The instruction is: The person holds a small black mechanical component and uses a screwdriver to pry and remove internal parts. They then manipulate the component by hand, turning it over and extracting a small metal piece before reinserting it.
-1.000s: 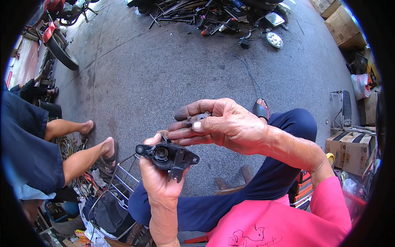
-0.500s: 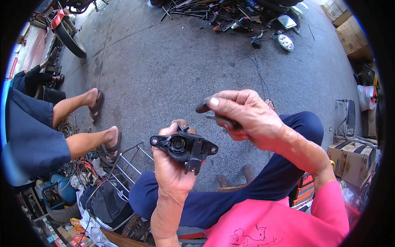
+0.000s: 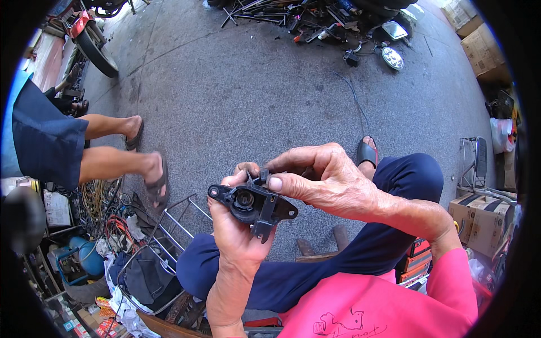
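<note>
My left hand (image 3: 239, 236) is closed around a black plastic housing (image 3: 248, 204) with a mounting ear at each end. A round socket with a ring inside it faces up from the housing, and a block with prongs juts from its near side. My right hand (image 3: 332, 183) has come in from the right, thumb and index finger pinched on a small dark piece (image 3: 262, 177) at the housing's far edge. The fingers partly hide that piece, and I cannot tell whether it is attached to the housing.
A person in dark shorts (image 3: 45, 135) and sandals stands at the left, near tangled cables (image 3: 101, 194) and a metal rack (image 3: 179, 231). Scrap parts (image 3: 315, 22) and a round lamp (image 3: 391, 58) lie at the far side. Cardboard boxes (image 3: 482, 222) stand at the right.
My right hand has moved left and down, bringing its small dark piece to the housing. My left hand has hardly moved. The person at the left has shifted their legs.
</note>
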The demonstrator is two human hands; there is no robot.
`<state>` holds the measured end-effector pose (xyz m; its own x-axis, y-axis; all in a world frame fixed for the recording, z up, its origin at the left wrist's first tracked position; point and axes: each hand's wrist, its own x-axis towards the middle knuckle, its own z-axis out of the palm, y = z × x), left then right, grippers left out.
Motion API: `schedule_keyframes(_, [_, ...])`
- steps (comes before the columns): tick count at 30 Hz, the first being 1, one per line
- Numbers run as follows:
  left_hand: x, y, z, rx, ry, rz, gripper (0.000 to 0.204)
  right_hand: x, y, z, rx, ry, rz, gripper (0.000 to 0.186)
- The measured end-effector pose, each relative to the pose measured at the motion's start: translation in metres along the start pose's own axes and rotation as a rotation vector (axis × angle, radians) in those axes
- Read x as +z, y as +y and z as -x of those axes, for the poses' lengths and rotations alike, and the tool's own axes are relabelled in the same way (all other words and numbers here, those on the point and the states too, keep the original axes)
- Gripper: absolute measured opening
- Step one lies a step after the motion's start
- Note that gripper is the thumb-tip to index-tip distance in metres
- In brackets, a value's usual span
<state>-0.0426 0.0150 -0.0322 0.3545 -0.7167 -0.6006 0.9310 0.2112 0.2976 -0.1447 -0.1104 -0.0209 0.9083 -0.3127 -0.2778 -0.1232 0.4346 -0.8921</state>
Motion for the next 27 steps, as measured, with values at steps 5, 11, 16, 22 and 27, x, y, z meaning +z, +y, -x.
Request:
schedule_keyframes(5, [0.003, -0.002, 0.003, -0.03, 0.018, -0.001, 0.026, 0.001, -0.003, -0.001, -0.055, 0.071, 0.008, 0.03])
schedule_keyframes(11, [0.006, -0.001, 0.006, -0.15, -0.136, -0.022, 0.031, -0.002, -0.011, -0.002, -0.042, -0.025, 0.095, 0.029])
schedule_keyframes(16, [-0.004, -0.001, 0.002, -0.137, -0.112, 0.012, 0.03, -0.004, -0.016, -0.001, 0.052, -0.003, 0.038, 0.028])
schedule_keyframes(22, [-0.003, -0.004, 0.001, -0.121, -0.08, 0.052, 0.029, -0.013, -0.014, -0.005, 0.304, -0.011, -0.404, 0.029])
schedule_keyframes(27, [-0.001, -0.004, 0.003, -0.104, -0.01, 0.015, 0.029, -0.014, -0.012, -0.005, 0.344, -0.02, -0.511, 0.031])
